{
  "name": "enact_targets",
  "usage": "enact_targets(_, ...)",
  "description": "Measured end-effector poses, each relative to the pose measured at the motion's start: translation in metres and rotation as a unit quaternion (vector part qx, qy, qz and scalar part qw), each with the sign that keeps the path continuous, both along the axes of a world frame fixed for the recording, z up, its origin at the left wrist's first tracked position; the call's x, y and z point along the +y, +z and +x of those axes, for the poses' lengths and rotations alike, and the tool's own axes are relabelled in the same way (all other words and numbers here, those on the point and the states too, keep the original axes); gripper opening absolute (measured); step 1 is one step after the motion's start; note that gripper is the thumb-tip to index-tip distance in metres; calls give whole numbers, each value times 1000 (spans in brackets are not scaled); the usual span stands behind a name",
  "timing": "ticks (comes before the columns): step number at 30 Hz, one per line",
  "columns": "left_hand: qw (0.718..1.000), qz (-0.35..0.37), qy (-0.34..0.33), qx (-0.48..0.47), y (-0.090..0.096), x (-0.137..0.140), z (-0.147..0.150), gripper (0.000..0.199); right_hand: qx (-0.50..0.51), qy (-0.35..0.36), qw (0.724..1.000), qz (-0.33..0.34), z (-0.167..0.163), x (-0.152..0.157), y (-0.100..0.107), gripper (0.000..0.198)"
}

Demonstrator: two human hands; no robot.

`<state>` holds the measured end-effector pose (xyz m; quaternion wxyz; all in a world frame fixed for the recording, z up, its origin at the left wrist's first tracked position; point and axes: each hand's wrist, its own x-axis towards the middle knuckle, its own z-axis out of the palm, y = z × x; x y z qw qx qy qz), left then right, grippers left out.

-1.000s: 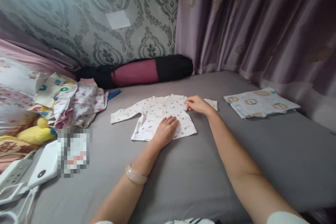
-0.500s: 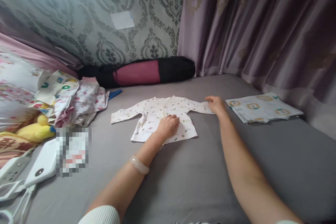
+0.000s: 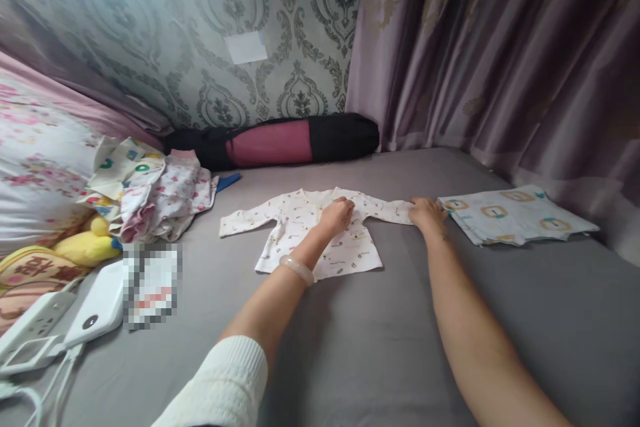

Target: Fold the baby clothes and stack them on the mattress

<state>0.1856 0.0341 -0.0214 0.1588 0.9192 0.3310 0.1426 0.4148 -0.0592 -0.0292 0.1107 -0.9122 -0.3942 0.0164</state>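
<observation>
A small white baby shirt (image 3: 295, 240) with a scattered print lies spread on the grey bed sheet, both sleeves stretched out sideways. My left hand (image 3: 337, 215), a pale bangle on its wrist, is over the upper right part of the shirt's front. Its fingers are curled together, and their undersides are hidden; I cannot tell whether they grip any cloth. At the end of the right sleeve, my right hand (image 3: 428, 215) pinches the cuff. Just beyond that hand lies a folded white cloth (image 3: 520, 213) with orange-ringed figures.
A heap of printed baby clothes (image 3: 155, 193) sits at the left by a floral pillow (image 3: 40, 167) and a yellow plush toy (image 3: 90, 243). Nearer are a white power bank (image 3: 97, 307), cables and a power strip (image 3: 37, 320). A black and maroon long bag (image 3: 275, 142) lies along the wall.
My left hand has moved up and right across the shirt, from its lower middle toward the right shoulder. My right hand stays at the right cuff. The whole view has shifted slightly.
</observation>
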Motion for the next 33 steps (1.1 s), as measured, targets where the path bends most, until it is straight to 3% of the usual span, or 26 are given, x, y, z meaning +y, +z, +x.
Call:
enact_targets(6, 999, -24, -34, -28, -16, 14, 21, 34, -7, -26, 999, 42, 6, 3, 3, 23)
enact_targets(10, 999, -14, -36, -23, -26, 22, 27, 30, 106, -9, 991, 87, 18, 6, 14, 19)
enact_targets(12, 999, 1, -30, -15, -32, 27, 28, 32, 212, 0, 966, 151, 21, 5, 19, 19)
enact_targets(16, 999, 15, -31, -10, -42, 35, 31, 36, 414, -4, 864, 287, 18, 4, 27, 15)
enact_targets(19, 1000, 4, -23, 1, -43, 39, 31, 41, 464, -30, 824, 323, 10, 5, 32, 15)
enact_targets(24, 999, -24, -4, 48, -33, 38, 33, 59, 403, -28, 845, 349, 2, 12, 33, 12)
enact_targets(27, 997, -40, -3, 71, -26, 38, 35, 69, 376, -8, 849, 370, -1, 15, 32, 21)
enact_targets(33, 990, -77, -11, 114, -11, 42, 40, 86, 436, -15, 811, 388, -15, 25, 37, 25)
